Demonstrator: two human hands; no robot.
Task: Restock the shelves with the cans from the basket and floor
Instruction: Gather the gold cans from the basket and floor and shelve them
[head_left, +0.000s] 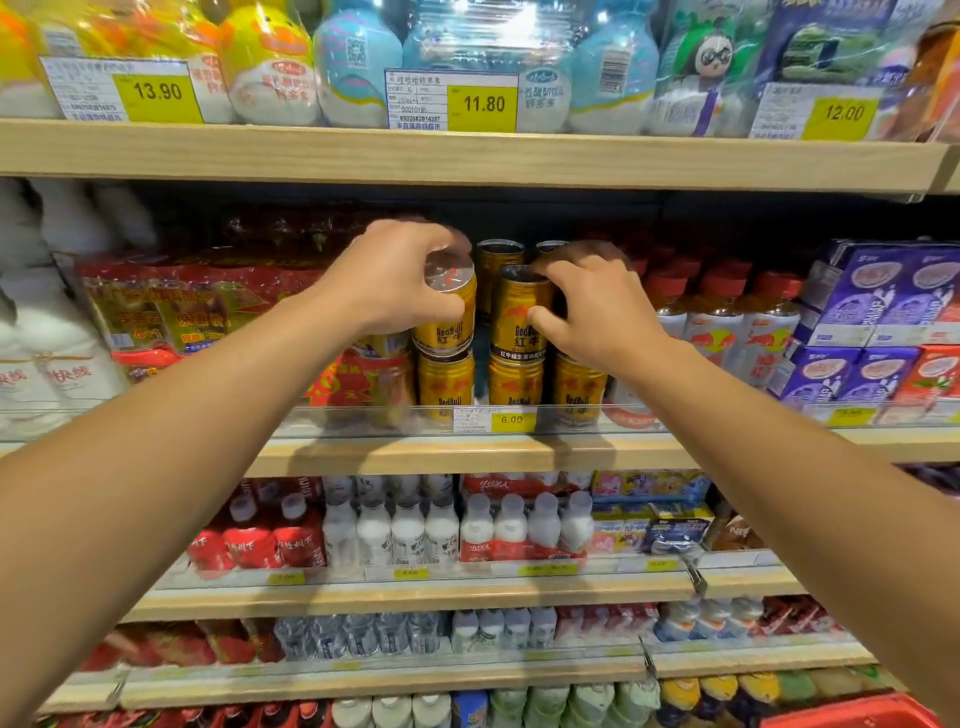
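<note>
Gold Red Bull cans stand two layers high on the middle shelf (467, 452). My left hand (389, 280) grips a gold can (449, 319) from above, fingers curled over its silver lid; it sits on a lower can (445, 384). My right hand (592, 306) holds a second gold can (519, 322) on the top layer, thumb on its front and fingers over its rim. More gold cans (500, 260) stand behind, and lower cans (579, 389) in front. A red basket corner (852, 714) shows at bottom right.
Red multipacks (171, 312) crowd the left of the cans, red-capped bottles (722, 317) the right. The upper shelf board (467, 156) hangs close above the hands. A clear rail with a 6.00 price tag (511, 420) fronts the shelf. Lower shelves hold milk bottles (405, 530).
</note>
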